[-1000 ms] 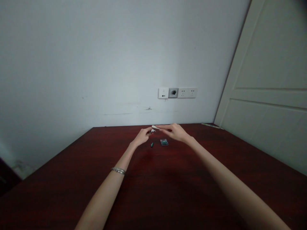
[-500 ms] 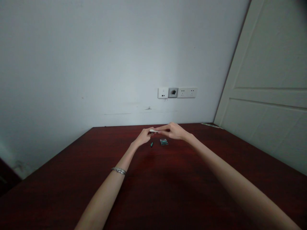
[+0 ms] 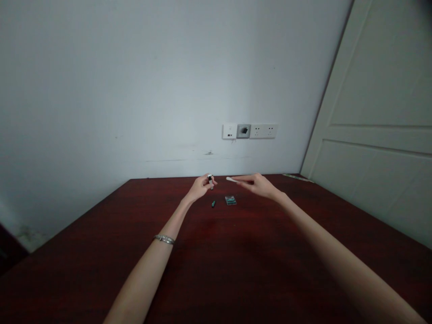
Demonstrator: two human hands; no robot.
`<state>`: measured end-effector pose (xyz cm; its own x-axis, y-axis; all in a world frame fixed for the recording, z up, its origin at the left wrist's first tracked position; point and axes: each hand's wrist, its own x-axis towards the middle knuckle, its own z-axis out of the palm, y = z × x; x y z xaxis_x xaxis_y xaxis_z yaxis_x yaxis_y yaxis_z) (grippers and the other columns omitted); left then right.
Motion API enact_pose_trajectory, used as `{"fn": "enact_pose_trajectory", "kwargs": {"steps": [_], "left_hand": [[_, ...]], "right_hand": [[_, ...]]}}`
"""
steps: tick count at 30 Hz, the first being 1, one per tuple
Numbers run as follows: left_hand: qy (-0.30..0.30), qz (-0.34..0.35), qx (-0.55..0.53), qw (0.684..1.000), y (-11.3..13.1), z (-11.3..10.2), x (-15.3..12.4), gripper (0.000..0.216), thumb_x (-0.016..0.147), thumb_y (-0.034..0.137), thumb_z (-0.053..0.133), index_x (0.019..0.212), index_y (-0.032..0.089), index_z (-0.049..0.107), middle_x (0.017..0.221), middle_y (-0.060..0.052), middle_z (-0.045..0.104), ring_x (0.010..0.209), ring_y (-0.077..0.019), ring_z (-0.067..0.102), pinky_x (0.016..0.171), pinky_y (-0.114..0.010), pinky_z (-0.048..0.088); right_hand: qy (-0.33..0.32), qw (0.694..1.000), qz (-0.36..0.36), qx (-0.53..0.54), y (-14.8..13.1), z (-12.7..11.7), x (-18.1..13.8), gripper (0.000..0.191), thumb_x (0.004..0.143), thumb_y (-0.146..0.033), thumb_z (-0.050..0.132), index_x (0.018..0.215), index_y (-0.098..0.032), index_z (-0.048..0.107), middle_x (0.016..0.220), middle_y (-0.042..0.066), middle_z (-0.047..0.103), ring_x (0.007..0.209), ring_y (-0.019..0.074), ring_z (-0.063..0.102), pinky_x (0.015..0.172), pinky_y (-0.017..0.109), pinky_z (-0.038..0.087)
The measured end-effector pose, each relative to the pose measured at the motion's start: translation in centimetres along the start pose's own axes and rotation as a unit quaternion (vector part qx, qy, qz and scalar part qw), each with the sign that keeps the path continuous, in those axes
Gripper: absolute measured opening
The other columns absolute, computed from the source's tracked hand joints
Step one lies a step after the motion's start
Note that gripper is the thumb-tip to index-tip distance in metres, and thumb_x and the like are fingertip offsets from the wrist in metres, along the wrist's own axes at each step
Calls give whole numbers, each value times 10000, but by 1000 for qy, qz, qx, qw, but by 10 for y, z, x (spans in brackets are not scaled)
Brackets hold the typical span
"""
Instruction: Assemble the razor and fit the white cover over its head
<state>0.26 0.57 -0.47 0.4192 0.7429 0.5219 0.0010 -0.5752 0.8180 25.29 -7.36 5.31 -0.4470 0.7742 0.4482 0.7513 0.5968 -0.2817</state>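
Note:
My left hand point(image 3: 200, 187) is closed around a small white object with a dark patch point(image 3: 210, 180); its kind is too small to make out. Held out to the left between the fingers of my right hand point(image 3: 258, 184) is a slim white piece point(image 3: 231, 179), apart from the left hand. Below the hands, a small dark-green stick-shaped item point(image 3: 213, 204), perhaps a battery, lies on the table. Just to its right sits a small clear case point(image 3: 231, 200) with green items inside.
The dark red wooden table point(image 3: 216, 270) meets a white wall point(image 3: 135, 90) at the back. Sockets point(image 3: 259, 130) are set in that wall. A white panelled door point(image 3: 378, 171) stands at the right, and a thin pale strip point(image 3: 297, 177) lies at the far right edge.
My hands were together and have moved apart. The right one has drawn off to the right with the slim white piece; the left has shifted slightly left, showing the object's dark patch.

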Motion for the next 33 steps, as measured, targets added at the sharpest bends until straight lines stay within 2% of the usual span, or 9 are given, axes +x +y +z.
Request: {"fn": "enact_pose_trajectory", "kwargs": {"steps": [4,7,10,12,15,20,23,27,33], "left_hand": [[-9,-30,-6,999,-1,0,1,184,685,101,579,845,130,491,789,-56,642,784,-160,629,698,-282,476],[-8,-57,-8,998,0,1,0,198,687,86,576,855,130,481,780,-54,642,769,-158,635,675,-276,485],[-2,-67,-10,998,0,0,-1,206,687,81,583,855,129,475,776,-49,643,759,-150,638,659,-261,490],[-1,-71,-12,997,-1,-2,-1,210,686,80,587,856,128,473,764,-44,641,744,-146,639,652,-256,490],[-4,-80,-9,997,-4,-3,0,210,684,83,593,853,127,475,736,-34,636,714,-143,641,644,-255,488],[-8,-94,-8,995,-10,-3,0,220,682,93,602,855,127,472,727,-41,642,704,-156,646,623,-259,487],[-9,-105,-11,994,-12,-3,0,215,688,89,594,859,128,470,721,-43,641,701,-159,648,618,-262,491],[-7,-115,-13,993,-11,-4,-1,215,687,89,600,853,130,469,726,-36,638,693,-149,648,603,-240,486],[-6,-130,-3,992,-8,-4,-4,207,692,107,605,852,132,476,736,-39,643,673,-140,642,565,-219,470]], "right_hand": [[32,997,41,63,7,15,-2,426,848,-252,406,1257,-250,525,973,29,678,685,137,562,647,248,424],[1,990,81,113,2,28,-1,506,819,-174,400,1323,-189,445,913,55,677,584,104,531,577,225,433],[-21,968,159,192,-6,38,0,529,827,-195,405,1353,-148,380,855,60,667,451,64,465,445,184,404],[-36,946,201,251,-9,42,0,466,823,-216,425,1278,-127,468,841,68,662,435,56,464,402,171,396],[-50,923,231,305,-9,46,0,273,779,-215,491,961,-86,650,650,43,621,438,62,463,398,165,398],[0,911,235,339,-7,55,1,209,766,-213,505,775,-80,665,463,-31,472,386,42,360,356,151,302],[-1,916,241,322,-7,63,1,220,772,-223,512,753,-75,673,459,-28,474,392,42,373,371,148,323],[-4,926,270,265,-7,75,2,221,762,-212,537,873,-93,686,657,38,624,486,69,509,451,164,428],[-40,977,205,44,-21,84,-1,231,797,-236,481,856,-124,674,688,71,656,539,131,604,531,202,425]]}}
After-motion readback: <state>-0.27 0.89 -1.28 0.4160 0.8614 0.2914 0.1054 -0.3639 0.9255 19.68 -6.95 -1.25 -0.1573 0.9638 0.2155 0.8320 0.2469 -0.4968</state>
